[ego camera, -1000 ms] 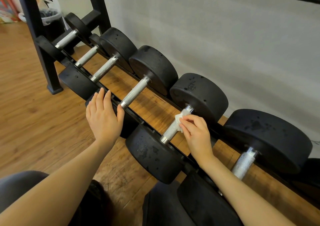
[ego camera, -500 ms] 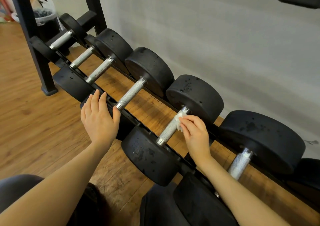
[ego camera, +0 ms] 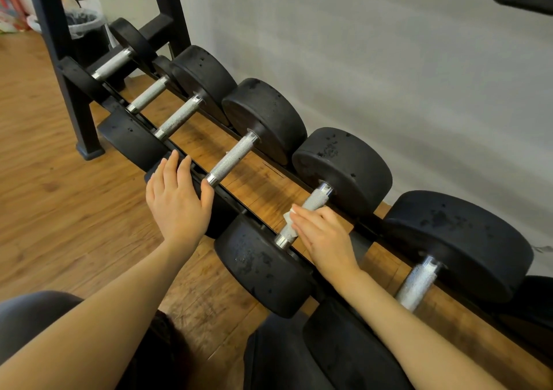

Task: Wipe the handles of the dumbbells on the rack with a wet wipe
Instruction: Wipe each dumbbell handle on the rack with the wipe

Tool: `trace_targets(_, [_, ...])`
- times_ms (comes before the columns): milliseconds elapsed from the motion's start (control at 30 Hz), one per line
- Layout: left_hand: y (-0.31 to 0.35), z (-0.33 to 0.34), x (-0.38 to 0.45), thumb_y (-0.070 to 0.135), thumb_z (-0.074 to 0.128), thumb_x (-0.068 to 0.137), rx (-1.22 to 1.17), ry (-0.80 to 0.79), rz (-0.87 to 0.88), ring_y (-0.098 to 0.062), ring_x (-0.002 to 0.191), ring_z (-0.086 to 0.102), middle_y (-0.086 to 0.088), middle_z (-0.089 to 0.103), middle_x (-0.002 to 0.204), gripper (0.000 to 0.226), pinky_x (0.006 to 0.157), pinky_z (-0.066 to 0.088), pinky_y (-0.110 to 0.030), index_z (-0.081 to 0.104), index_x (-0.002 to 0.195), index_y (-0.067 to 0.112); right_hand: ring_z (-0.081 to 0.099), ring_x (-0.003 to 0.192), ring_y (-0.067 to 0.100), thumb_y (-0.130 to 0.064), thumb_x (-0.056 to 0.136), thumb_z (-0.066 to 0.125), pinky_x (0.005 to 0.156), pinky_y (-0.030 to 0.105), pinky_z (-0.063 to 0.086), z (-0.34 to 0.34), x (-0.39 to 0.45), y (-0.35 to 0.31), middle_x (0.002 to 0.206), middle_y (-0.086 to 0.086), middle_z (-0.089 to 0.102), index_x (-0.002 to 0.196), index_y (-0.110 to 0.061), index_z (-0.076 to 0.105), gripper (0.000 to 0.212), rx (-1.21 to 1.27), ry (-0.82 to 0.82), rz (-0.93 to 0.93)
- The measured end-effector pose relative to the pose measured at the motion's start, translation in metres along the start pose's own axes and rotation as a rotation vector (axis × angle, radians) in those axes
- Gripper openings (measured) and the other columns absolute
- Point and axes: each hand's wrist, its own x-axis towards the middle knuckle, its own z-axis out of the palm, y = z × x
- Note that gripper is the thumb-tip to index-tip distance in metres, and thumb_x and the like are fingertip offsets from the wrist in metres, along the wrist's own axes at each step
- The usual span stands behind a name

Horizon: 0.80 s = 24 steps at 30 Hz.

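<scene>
Right hand (ego camera: 324, 237) lies over the handle (ego camera: 302, 214) of a dumbbell mid-rack, fingers (ego camera: 311, 219) curled, pressing a white wipe (ego camera: 288, 216) onto the metal; the wipe peeks out on the left side of the fingers. The handle's long axis runs from the rack's (ego camera: 227, 192) front rail, bottom-left, up to the back rail by the wall, top-right, between two black weights. The fingers cross that axis, so the likely next stroke is a slide along it; bare metal shows at both ends. Left hand (ego camera: 176, 198) rests flat with straight fingers on the front weight of the next dumbbell to the left, gripping nothing. That dumbbell's handle (ego camera: 232, 159) lies parallel, just beside the left hand, though the wipe is in the right.
</scene>
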Motion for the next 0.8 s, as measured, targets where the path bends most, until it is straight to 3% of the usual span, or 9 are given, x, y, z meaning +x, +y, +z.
trace_targets(200, [-0.001,-0.001,0.0,0.031,0.049,0.099,0.006,-0.017,0.009,-0.031,0.145,0.028,-0.012,0.038,0.155,0.05,0.118,0.019,-0.05,0.045,0.143,0.009,0.064,0.083,0.023,-0.019,0.091,0.06,0.067,0.04,0.056,-0.006,0.012,0.003,0.112,0.007,0.069,0.11,-0.008,0.07,0.024,-0.094,0.01,0.073])
trace_targets(333, [-0.001,-0.003,0.0,0.03,0.051,0.099,0.006,-0.028,0.008,-0.031,0.146,0.027,-0.012,0.037,0.155,0.05,0.118,0.018,-0.049,0.045,0.144,0.008,0.069,0.089,0.021,-0.031,0.096,0.042,0.065,0.036,0.059,-0.004,0.014,-0.004,0.116,0.002,0.069,0.109,-0.013,0.072,0.037,0.003,-0.139,0.08])
trace_targets(500, [0.0,-0.005,0.0,0.03,0.051,0.099,0.006,-0.044,0.008,-0.031,0.146,0.026,-0.012,0.036,0.156,0.05,0.118,0.017,-0.05,0.044,0.144,0.008,0.069,0.098,0.019,-0.021,0.094,0.061,0.074,0.032,0.059,-0.012,0.019,0.001,0.122,0.002,0.067,0.115,-0.013,0.07,0.024,0.016,-0.113,0.234])
trace_targets(667, [0.0,-0.005,-0.001,0.029,0.052,0.099,-0.001,-0.04,0.007,-0.031,0.146,0.026,-0.012,0.036,0.156,0.05,0.118,0.017,-0.05,0.045,0.144,0.009,0.068,0.097,0.021,-0.023,0.098,0.055,0.074,0.038,0.058,-0.002,0.015,-0.009,0.126,-0.002,0.064,0.119,-0.015,0.068,0.026,0.055,-0.303,0.13])
trace_targets(800, [0.0,-0.003,0.0,0.029,0.052,0.099,-0.001,-0.039,0.0,-0.03,0.146,0.027,-0.012,0.037,0.155,0.049,0.118,0.019,-0.051,0.046,0.143,0.009,0.067,0.1,0.017,-0.023,0.096,0.059,0.075,0.032,0.058,-0.009,0.021,-0.004,0.123,-0.001,0.066,0.115,-0.015,0.07,0.024,0.052,-0.183,0.237])
